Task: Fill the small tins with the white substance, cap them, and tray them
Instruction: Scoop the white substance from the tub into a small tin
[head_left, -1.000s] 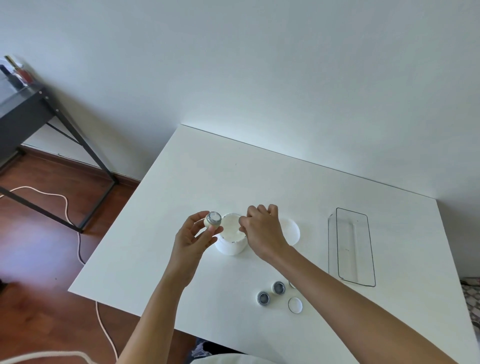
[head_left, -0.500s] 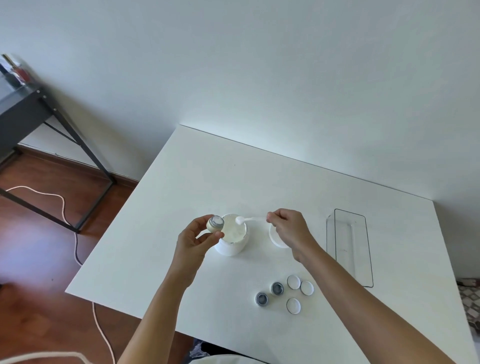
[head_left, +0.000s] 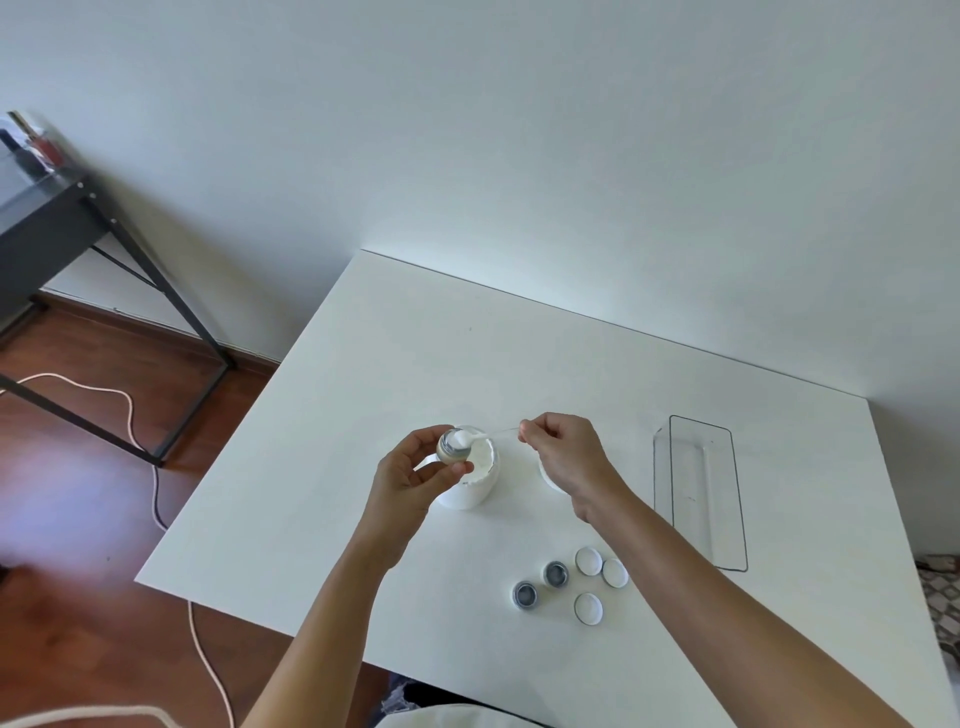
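Holding an unlabelled tin (head_left: 451, 448), left hand (head_left: 415, 480); right hand (head_left: 569, 456) pinches spatula (head_left: 493, 433).

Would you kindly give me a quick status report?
Left hand holds small tin over white jar. Right hand pinches spatula, white substance at tin mouth. Nothing in the way.

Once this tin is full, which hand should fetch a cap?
Probably the right hand: the caps lie on its side of the table, and it only pinches the thin spatula. The left hand grips the tin.
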